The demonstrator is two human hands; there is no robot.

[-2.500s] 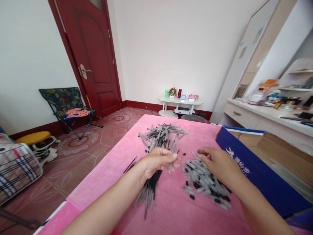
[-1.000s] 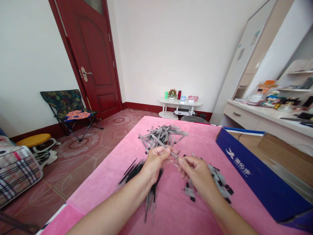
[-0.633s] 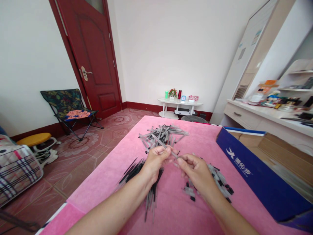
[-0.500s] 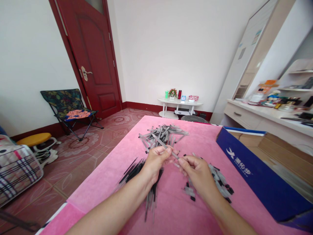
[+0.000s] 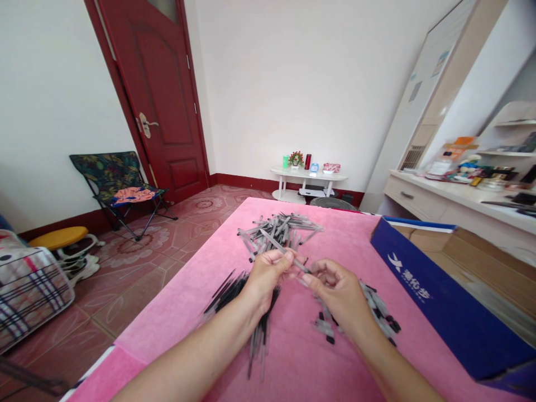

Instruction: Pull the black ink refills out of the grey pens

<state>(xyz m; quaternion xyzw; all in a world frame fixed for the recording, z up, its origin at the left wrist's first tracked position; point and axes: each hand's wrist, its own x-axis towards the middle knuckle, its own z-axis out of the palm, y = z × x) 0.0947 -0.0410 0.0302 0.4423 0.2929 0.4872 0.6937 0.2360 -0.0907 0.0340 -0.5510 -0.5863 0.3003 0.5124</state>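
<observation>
My left hand (image 5: 270, 273) is closed, pinching a slim grey pen (image 5: 274, 241) between thumb and fingers. The pen slants from upper left down to the right. At its lower right end, my right hand (image 5: 337, 285) is closed, with thumb and fingertips on the tip. Beyond the hands lies a loose heap of similar grey pens (image 5: 280, 224). Thin black pen refills (image 5: 226, 296) are spread beside and under my left forearm. Short translucent pieces with black ends, looking like pen caps (image 5: 379, 307), lie by my right wrist, partly hidden by it.
A pink cloth (image 5: 201, 357) covers the table. On its right side stands an open blue cardboard box (image 5: 439, 307). Past it is a white dresser (image 5: 422, 195) with bottles. A folding chair (image 5: 121, 184) and a red door (image 5: 159, 100) are at the left.
My right hand has shifted slightly at the pen's lower end, its fingers lifting and bending differently. My left hand and the pen stay nearly still.
</observation>
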